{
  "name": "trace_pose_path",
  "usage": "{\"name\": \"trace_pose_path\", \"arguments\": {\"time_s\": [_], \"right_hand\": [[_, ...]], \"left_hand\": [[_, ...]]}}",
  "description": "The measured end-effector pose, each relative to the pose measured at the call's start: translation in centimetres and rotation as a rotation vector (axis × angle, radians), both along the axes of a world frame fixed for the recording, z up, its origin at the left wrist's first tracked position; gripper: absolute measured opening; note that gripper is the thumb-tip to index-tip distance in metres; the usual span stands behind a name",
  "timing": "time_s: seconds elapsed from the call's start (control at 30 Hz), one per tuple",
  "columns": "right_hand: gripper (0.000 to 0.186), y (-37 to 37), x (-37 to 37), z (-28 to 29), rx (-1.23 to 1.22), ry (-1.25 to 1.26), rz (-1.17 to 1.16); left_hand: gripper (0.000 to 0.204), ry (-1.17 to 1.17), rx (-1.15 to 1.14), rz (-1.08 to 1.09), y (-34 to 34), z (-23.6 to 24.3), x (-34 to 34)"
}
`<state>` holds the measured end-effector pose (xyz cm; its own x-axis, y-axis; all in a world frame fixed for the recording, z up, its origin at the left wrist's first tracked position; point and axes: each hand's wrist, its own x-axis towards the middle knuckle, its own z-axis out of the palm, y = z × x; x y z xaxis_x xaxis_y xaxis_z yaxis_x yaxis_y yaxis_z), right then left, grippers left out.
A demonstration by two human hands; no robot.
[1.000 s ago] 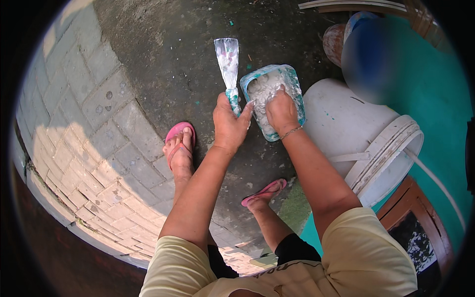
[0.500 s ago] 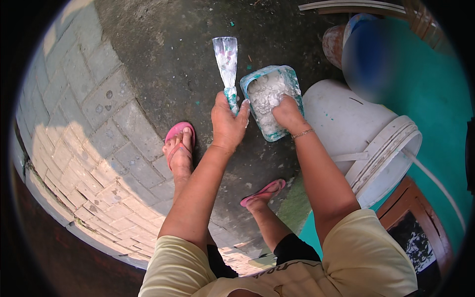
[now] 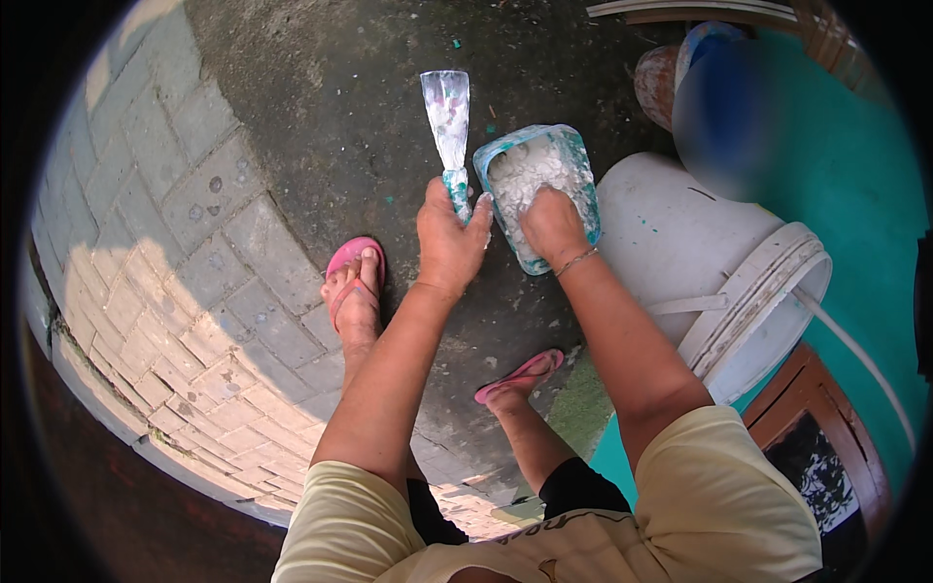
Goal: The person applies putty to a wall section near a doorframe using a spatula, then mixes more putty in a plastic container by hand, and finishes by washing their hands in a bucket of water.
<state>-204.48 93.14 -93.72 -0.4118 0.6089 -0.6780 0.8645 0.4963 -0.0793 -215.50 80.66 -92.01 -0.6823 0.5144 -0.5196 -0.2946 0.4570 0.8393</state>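
Observation:
My left hand (image 3: pixel 452 238) is wrapped round the handle of a putty knife (image 3: pixel 450 126). Its flared blade points away from me and is smeared with white. Just to the right is a blue-green plastic tub (image 3: pixel 531 262), caked at the rim and holding lumpy white putty (image 3: pixel 535 167). My right hand (image 3: pixel 554 225) reaches into this tub over its near right part, a thin bracelet at the wrist. The fingers of that hand are turned down into the putty and hidden. White paste also marks my left thumb.
Right of the tub lies a large white bucket (image 3: pixel 661 233) on its side, against a green wall (image 3: pixel 865 262). Beyond it is a blue rounded thing (image 3: pixel 724 117), partly blurred. Grey paving blocks (image 3: pixel 194 194) border the dark concrete (image 3: pixel 330 87) at left. My feet wear pink flip-flops (image 3: pixel 340 255).
My right hand has shifted left inside the tub, over the putty. My left hand and the putty knife have barely moved.

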Motion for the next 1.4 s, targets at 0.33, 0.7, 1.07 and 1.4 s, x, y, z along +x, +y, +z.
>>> {"name": "trace_pose_path", "arguments": {"time_s": [0.33,0.7,1.07,1.4], "right_hand": [[0.027,0.3,0.4,0.0,-0.005,0.092,0.005],[0.021,-1.8,2.9,0.6,0.064,0.040,0.201],[0.023,1.8,2.0,3.4,-0.067,0.353,-0.289],[0.027,-0.8,5.1,5.8,-0.520,0.554,-1.023]], "left_hand": [[0.022,0.043,0.023,-0.005,0.1,-0.2,0.4],[0.021,0.159,0.078,-0.138,-0.3,0.0,2.9],[0.015,0.071,0.132,-0.172,-1.3,1.6,6.4],[0.035,-0.230,0.007,-0.802,0.6,3.2,6.5]]}}
